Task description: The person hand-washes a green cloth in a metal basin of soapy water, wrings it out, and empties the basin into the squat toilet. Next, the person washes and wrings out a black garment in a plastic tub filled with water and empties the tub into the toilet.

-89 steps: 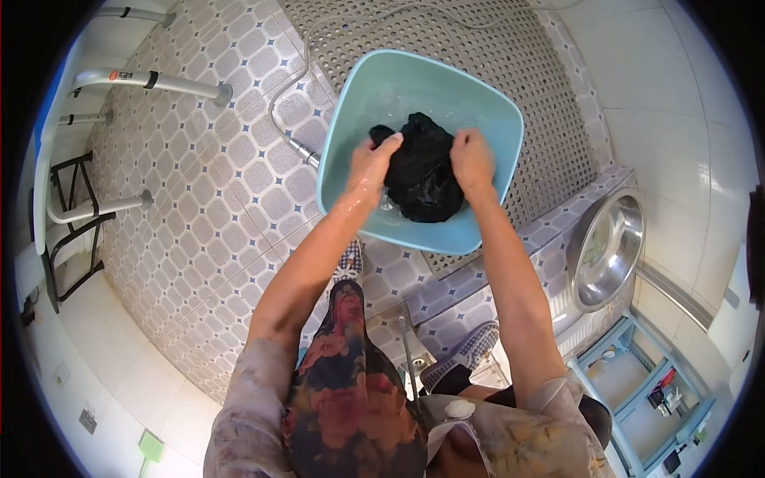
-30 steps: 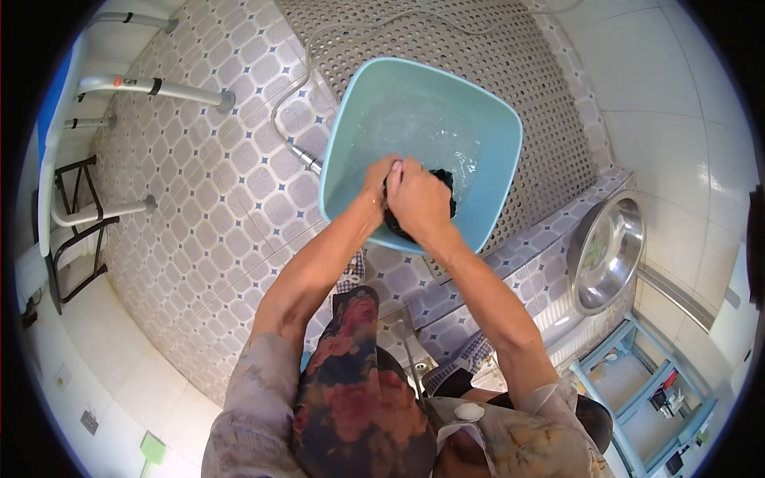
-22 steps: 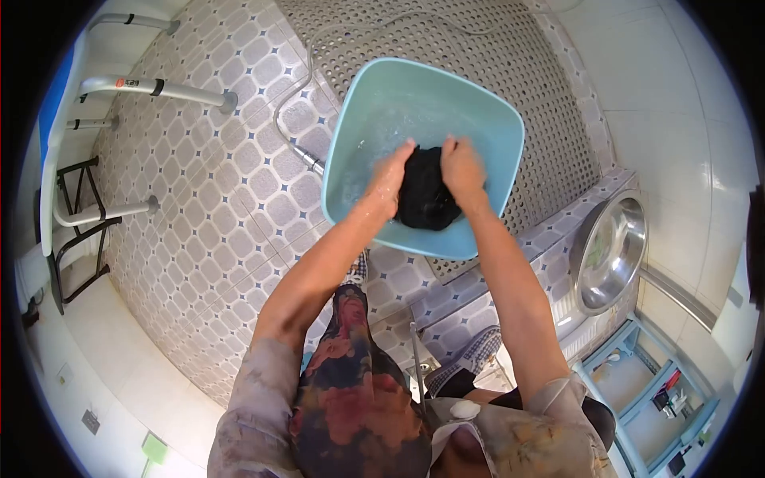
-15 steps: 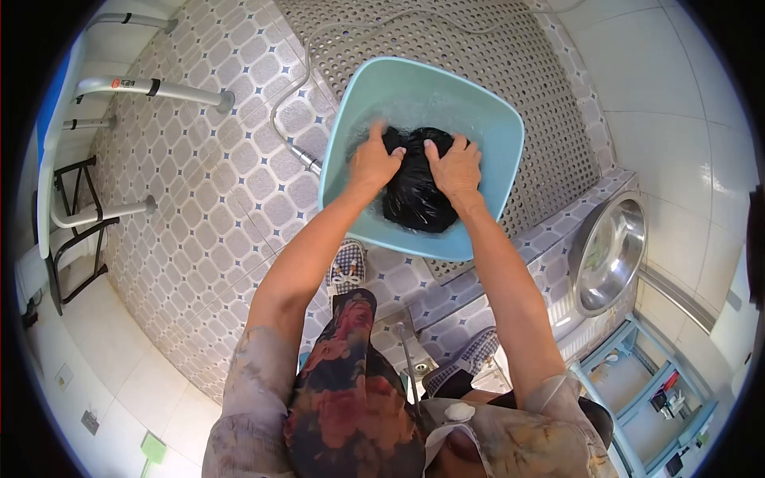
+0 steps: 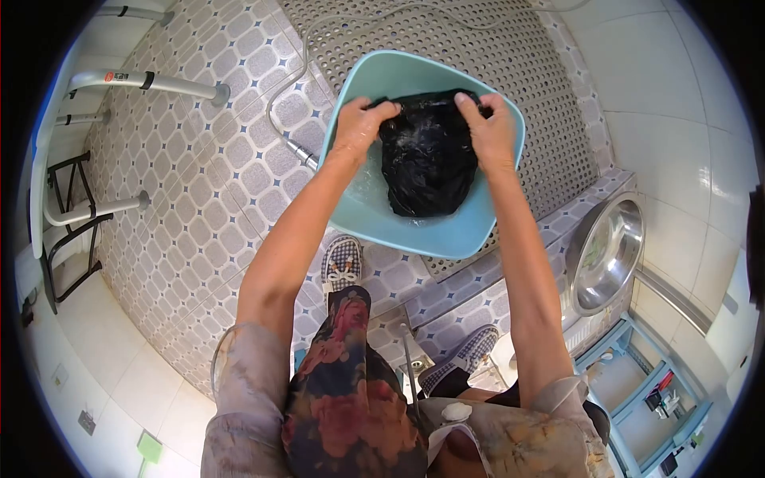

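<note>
A wet black cloth (image 5: 430,159) is spread between my two hands inside a light blue basin (image 5: 422,239) that holds some water. My left hand (image 5: 360,127) pinches the cloth's upper left corner near the basin's left wall. At the upper right corner, my right hand (image 5: 488,131) grips the cloth with the thumb on top. The lower part of the cloth hangs down towards the water and looks wrinkled and shiny.
A shower head (image 5: 301,153) with a grey hose lies left of the basin, on the tiled floor (image 5: 191,175). A perforated mat (image 5: 550,119) lies under and behind the basin. To the right are a steel bowl (image 5: 610,255) and a blue shelf (image 5: 637,398). White-metal legs stand at the left.
The black cloth was bunched up between my hands lower in the basin. My hands have moved up and apart, and the cloth is now stretched wider between them.
</note>
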Tool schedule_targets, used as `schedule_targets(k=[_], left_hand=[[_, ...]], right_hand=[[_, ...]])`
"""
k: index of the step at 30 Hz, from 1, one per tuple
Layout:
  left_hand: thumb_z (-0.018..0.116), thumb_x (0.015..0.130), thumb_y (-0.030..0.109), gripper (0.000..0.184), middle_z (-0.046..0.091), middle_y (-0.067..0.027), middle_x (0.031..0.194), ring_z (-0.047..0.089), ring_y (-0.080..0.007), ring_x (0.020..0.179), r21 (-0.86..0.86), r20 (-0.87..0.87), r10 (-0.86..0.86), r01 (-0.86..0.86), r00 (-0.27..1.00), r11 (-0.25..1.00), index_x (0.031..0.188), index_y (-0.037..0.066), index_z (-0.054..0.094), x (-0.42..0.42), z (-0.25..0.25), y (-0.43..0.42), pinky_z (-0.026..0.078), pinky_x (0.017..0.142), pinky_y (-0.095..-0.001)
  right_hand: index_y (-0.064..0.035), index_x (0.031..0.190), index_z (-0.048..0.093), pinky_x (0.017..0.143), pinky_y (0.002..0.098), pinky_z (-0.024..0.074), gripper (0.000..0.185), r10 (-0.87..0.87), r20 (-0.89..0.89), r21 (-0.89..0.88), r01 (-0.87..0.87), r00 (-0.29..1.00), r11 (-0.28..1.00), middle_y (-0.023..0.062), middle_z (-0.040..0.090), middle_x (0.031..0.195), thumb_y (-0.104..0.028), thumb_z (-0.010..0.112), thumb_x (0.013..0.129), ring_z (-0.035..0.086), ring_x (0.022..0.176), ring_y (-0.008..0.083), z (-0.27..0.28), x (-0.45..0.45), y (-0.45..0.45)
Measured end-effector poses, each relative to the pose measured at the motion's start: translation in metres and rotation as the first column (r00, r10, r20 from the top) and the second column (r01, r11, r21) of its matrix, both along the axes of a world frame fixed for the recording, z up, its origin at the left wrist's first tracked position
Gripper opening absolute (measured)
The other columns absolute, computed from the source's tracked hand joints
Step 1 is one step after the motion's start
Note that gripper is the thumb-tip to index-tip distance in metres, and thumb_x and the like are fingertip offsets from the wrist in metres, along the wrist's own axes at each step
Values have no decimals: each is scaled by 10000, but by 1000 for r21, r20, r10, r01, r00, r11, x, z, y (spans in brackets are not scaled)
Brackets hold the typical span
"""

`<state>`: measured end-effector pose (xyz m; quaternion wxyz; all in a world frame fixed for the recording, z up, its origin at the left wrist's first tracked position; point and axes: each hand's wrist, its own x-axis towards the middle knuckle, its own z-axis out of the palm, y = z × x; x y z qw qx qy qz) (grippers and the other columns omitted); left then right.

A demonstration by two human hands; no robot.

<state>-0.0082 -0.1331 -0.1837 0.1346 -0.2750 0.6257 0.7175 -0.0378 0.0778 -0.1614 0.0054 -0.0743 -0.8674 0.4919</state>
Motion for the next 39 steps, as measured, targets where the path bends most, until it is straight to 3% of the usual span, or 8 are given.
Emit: schedule_targets(k=[6,12,14,20,27,31,35,39], left_hand=[[759,728,122,209,631,-15,775,551,-74,669,335,-289,241,-138,927,932,869,35,632,-9,88,8,403,586,-226],[798,715,114,253,618,-19,740,569,-84,660,382,-577,334,-116,745,917,824,35,583,-20,181,19,460,636,-237],[690,839,153,196,664,-112,913,638,-217,807,270,-616,221,-61,756,961,910,3,584,-18,181,24,519,810,-359],[814,715,201,410,582,-98,937,567,-230,822,-172,-788,-49,-144,614,974,908,11,505,32,103,82,489,755,-342],[761,756,337,460,639,-140,1009,630,-235,917,-161,-409,-421,390,810,907,992,-41,650,96,29,90,519,745,-340],[608,847,596,743,608,-210,1170,635,-276,1042,326,335,-194,80,922,942,1198,-59,587,88,33,70,532,866,-387],[529,853,697,792,608,-137,1220,622,-261,1071,756,367,-235,-141,900,639,1276,28,547,63,26,59,493,945,-417],[488,989,308,317,600,-114,1180,578,-187,1085,970,199,-154,-172,968,170,1226,112,566,75,-11,53,488,959,-372]], right_hand=[[-63,803,595,612,194,406,264,-85,-280,-347,-18,956,938,-64,566,731,-206,816,797,474,661,40,111,-7,-13],[-52,915,622,773,227,528,128,-153,-489,-597,-201,859,777,65,691,895,-75,736,861,659,824,112,189,-12,-10],[-53,931,611,778,227,525,127,-117,-561,-591,-298,819,750,62,691,897,-67,722,871,656,820,110,199,-9,-3],[19,1074,576,792,252,493,278,-97,77,-647,124,992,752,30,610,998,-223,638,951,567,914,92,124,50,-2],[-51,1381,412,803,334,550,573,-74,434,-718,395,898,572,133,589,1141,-73,650,860,621,940,210,9,95,17],[-34,1184,582,765,319,547,347,-206,341,-674,391,917,626,86,631,1093,-127,680,864,628,921,180,13,94,14],[-44,945,665,734,318,517,207,-1,120,-225,29,993,974,69,662,965,-209,732,841,635,850,185,50,99,-31],[-46,869,679,736,384,502,316,301,-179,156,-275,937,949,114,627,799,-352,725,806,633,826,304,74,119,-79]])
